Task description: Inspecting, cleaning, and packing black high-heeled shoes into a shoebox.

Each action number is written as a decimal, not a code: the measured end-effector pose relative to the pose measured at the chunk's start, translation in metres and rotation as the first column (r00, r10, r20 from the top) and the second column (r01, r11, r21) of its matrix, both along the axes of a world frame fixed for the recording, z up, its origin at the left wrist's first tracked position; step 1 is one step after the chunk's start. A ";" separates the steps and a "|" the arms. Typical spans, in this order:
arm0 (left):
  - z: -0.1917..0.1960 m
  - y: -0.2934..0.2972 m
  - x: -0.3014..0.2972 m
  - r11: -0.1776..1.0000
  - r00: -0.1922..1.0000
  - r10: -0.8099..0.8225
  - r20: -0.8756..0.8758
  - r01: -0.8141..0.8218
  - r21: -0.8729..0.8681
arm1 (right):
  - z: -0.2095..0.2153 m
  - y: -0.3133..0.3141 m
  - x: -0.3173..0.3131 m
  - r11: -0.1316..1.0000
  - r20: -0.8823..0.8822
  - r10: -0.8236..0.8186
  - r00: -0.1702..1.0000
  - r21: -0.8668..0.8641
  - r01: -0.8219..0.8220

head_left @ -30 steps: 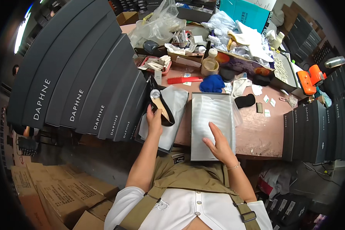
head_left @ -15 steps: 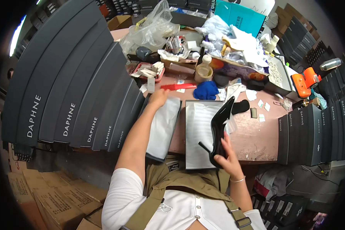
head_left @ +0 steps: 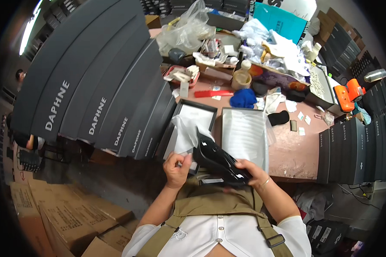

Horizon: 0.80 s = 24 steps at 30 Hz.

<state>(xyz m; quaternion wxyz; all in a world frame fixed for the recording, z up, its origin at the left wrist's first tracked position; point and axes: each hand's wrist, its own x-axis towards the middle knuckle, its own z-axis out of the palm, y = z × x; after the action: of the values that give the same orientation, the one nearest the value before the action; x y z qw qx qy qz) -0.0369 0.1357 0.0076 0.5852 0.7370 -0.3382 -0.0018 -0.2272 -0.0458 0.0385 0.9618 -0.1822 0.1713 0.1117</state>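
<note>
My right hand (head_left: pixel 254 172) grips a glossy black high-heeled shoe (head_left: pixel 218 157) by its heel end; the toe slants up to the left. Closed on a sheet of thin white tissue paper (head_left: pixel 185 133), my left hand (head_left: pixel 176 170) is just left of the shoe. The sheet rises crumpled beside the toe. Under both lies an open dark shoe box part (head_left: pixel 176 124) with a pale inside. To its right rests another open box part (head_left: pixel 244 132), lined with white wrapping. The heel of the shoe is hard to make out.
Dark shoe boxes (head_left: pixel 90 85) stand in a tall row at left, and more boxes (head_left: pixel 345 150) at right. On the pink tabletop (head_left: pixel 287 160) are a red comb (head_left: pixel 213 93), a blue cloth (head_left: pixel 243 98), a jar (head_left: pixel 241 79) and a black pad (head_left: pixel 278 118). Cardboard cartons (head_left: pixel 68 214) sit low at left.
My left hand came back from the left box's far end, lifting the tissue paper. My right hand swung the shoe leftward and lower, from upright to slanted. The view shifted slightly.
</note>
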 end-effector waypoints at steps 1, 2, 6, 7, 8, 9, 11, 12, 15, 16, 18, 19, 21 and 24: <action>-0.021 0.015 -0.005 0.997 0.989 0.078 -0.128 -0.076 0.017 | -0.013 0.003 0.004 0.997 -0.131 -0.006 0.991 -0.074 -0.004; -0.040 0.026 -0.004 0.993 0.947 0.116 -0.300 -0.115 0.021 | -0.026 0.005 0.006 0.999 -0.101 -0.023 0.995 -0.049 0.018; -0.028 0.051 0.001 0.916 0.981 0.159 0.109 -0.188 0.355 | -0.034 0.020 0.010 0.998 -0.003 -0.068 0.998 -0.021 0.068; -0.015 0.045 0.000 0.907 0.921 0.096 0.378 -0.237 0.348 | -0.029 0.028 0.008 0.997 0.003 -0.074 0.997 -0.033 0.074; -0.012 0.037 0.003 0.926 0.907 -0.028 0.420 -0.134 0.352 | -0.034 0.030 0.007 0.998 0.020 -0.056 0.998 -0.023 0.057; -0.010 0.028 0.008 0.933 0.875 -0.151 0.460 -0.027 0.358 | -0.036 0.032 0.008 0.999 0.023 -0.037 0.999 -0.039 0.038; 0.009 0.000 0.016 0.938 0.867 -0.168 0.470 -0.007 0.347 | -0.037 0.034 0.009 0.997 0.039 -0.019 0.999 -0.068 0.021; 0.006 -0.009 0.025 0.941 0.912 -0.218 0.347 0.102 0.324 | -0.036 0.034 0.007 0.998 0.034 -0.042 0.999 -0.046 0.043; 0.042 -0.032 0.036 0.966 0.945 -0.194 0.264 0.137 0.220 | -0.033 0.025 -0.005 0.985 0.089 -0.147 0.985 0.103 0.137; 0.057 -0.035 0.039 0.961 0.945 -0.240 0.222 0.199 0.193 | -0.034 0.024 -0.009 0.963 0.147 -0.193 0.970 0.218 0.158; 0.086 -0.050 0.036 0.933 0.937 -0.336 0.093 0.318 0.166 | -0.039 0.016 -0.015 0.914 0.260 -0.269 0.927 0.371 0.162; 0.091 -0.057 0.032 0.902 0.913 -0.405 0.049 0.390 0.186 | -0.038 0.013 -0.019 0.896 0.281 -0.301 0.911 0.409 0.170; 0.100 -0.070 0.028 0.824 0.849 -0.528 -0.029 0.520 0.224 | -0.024 0.012 -0.013 0.857 0.333 -0.359 0.872 0.487 0.167; 0.094 -0.081 0.016 0.820 0.832 -0.553 0.048 0.533 0.207 | -0.029 0.010 -0.017 0.840 0.369 -0.403 0.838 0.513 0.178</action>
<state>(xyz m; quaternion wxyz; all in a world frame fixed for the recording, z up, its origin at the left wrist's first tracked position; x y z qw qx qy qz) -0.0209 0.0545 0.1020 0.4708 0.6599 -0.5631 -0.1609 -0.2439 -0.0359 0.0097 0.9948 0.0581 -0.0677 -0.0493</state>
